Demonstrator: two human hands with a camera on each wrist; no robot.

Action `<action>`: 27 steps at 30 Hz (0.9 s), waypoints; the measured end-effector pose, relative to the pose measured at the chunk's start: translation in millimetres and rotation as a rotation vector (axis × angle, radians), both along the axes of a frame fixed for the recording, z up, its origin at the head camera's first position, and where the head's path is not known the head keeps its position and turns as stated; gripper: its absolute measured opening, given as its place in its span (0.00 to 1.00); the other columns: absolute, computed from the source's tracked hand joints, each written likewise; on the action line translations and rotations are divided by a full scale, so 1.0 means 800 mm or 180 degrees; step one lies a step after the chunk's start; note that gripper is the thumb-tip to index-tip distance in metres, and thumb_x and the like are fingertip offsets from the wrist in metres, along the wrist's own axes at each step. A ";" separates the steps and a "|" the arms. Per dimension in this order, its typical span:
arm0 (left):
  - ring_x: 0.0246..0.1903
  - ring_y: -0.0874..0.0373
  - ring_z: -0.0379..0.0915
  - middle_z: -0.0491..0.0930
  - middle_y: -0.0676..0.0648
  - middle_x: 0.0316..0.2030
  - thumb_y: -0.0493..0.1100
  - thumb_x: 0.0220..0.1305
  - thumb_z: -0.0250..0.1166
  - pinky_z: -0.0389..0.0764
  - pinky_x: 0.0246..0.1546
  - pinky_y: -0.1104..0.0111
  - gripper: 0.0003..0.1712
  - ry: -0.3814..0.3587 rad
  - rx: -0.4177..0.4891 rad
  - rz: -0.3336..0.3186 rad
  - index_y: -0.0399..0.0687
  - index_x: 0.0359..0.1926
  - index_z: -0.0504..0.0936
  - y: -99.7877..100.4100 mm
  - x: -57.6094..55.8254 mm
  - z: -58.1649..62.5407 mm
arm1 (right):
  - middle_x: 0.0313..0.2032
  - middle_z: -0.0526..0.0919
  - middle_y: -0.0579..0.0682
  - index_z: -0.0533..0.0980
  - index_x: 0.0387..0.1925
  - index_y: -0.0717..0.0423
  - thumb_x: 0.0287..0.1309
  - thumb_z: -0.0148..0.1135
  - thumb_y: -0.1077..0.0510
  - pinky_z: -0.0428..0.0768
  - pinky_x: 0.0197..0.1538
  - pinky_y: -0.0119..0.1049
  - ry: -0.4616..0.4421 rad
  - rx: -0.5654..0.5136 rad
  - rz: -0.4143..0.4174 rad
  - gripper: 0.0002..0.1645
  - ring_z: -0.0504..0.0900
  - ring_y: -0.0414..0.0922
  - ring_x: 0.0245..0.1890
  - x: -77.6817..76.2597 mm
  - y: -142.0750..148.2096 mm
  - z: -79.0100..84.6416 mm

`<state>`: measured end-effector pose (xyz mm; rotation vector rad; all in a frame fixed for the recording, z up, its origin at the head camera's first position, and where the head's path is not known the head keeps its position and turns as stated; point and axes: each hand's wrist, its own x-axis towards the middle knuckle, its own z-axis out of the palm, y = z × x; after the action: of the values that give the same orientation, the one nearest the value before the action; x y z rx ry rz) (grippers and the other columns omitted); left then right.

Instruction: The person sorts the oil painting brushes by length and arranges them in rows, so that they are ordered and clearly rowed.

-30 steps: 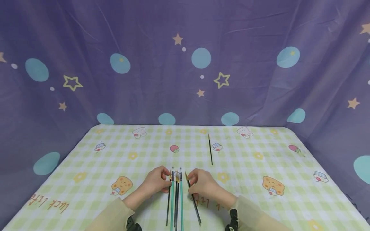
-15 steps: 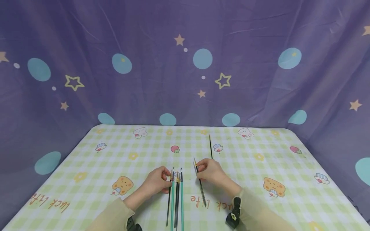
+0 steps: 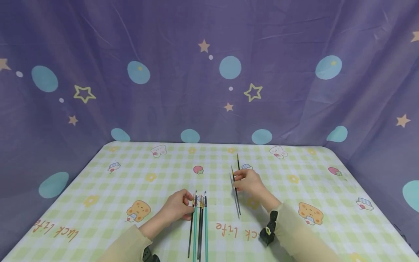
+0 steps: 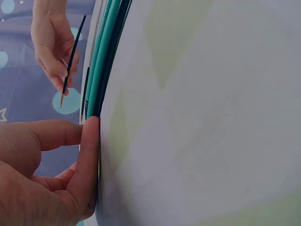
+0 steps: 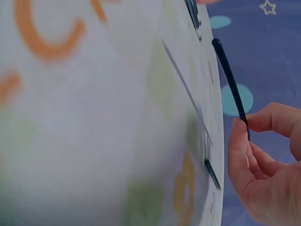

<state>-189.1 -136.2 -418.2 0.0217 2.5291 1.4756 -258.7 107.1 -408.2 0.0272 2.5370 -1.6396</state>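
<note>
My right hand (image 3: 250, 182) pinches a thin black paintbrush (image 3: 236, 198) between thumb and forefinger. Its gold-ferruled tip points away from me, and in the right wrist view the black handle (image 5: 230, 77) stands off the cloth, its shadow below. My left hand (image 3: 176, 205) rests at the left side of a row of brushes; its thumb and forefinger meet at the tip end of the leftmost black paintbrush (image 3: 190, 236). Beside that lie teal-handled brushes (image 3: 195, 233) and more black brushes (image 3: 200, 233), side by side. In the left wrist view the thumb hides their far ends.
Another black paintbrush (image 3: 238, 162) lies farther back, partly hidden by the right hand. A green-checked cloth (image 3: 157, 193) with printed cartoons covers the table. Behind it hangs a purple curtain (image 3: 170, 105) with stars and blue ovals.
My right hand has lifted its paintbrush away from the row and carried it right and toward the back, close to the lone brush. The left hand has stayed at the row.
</note>
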 end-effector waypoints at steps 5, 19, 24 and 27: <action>0.15 0.58 0.72 0.63 0.45 0.26 0.29 0.48 0.63 0.82 0.18 0.68 0.15 0.0003 0.0039 0.0018 0.35 0.39 0.71 0.001 0.001 0.001 | 0.33 0.79 0.56 0.76 0.45 0.65 0.43 0.62 0.69 0.84 0.29 0.35 0.0044 0.0079 -0.0046 0.22 0.79 0.42 0.21 -0.016 0.013 0.001; 0.14 0.58 0.72 0.63 0.45 0.27 0.29 0.48 0.63 0.82 0.18 0.68 0.15 -0.0005 0.0050 -0.0011 0.35 0.39 0.71 -0.002 0.003 0.003 | 0.31 0.82 0.54 0.77 0.43 0.64 0.45 0.63 0.66 0.82 0.28 0.30 0.0199 0.0252 -0.0171 0.19 0.79 0.38 0.18 -0.052 0.035 -0.003; 0.14 0.58 0.72 0.64 0.44 0.27 0.29 0.48 0.63 0.82 0.18 0.68 0.15 0.0006 0.0063 -0.0019 0.35 0.39 0.71 0.000 0.005 0.004 | 0.32 0.83 0.53 0.78 0.42 0.62 0.45 0.64 0.64 0.78 0.27 0.26 0.0181 0.0424 -0.0200 0.17 0.78 0.36 0.18 -0.065 0.039 -0.010; 0.14 0.58 0.71 0.64 0.44 0.27 0.29 0.48 0.63 0.82 0.17 0.68 0.15 0.0008 0.0041 -0.0012 0.35 0.39 0.70 0.000 0.005 0.004 | 0.32 0.83 0.52 0.78 0.41 0.61 0.45 0.64 0.64 0.78 0.27 0.25 0.0155 0.0443 -0.0201 0.17 0.78 0.35 0.18 -0.073 0.039 -0.014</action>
<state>-185.1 -136.1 -415.0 0.0303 2.5201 1.4913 -317.0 138.6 -419.3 0.0820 2.7092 -1.4992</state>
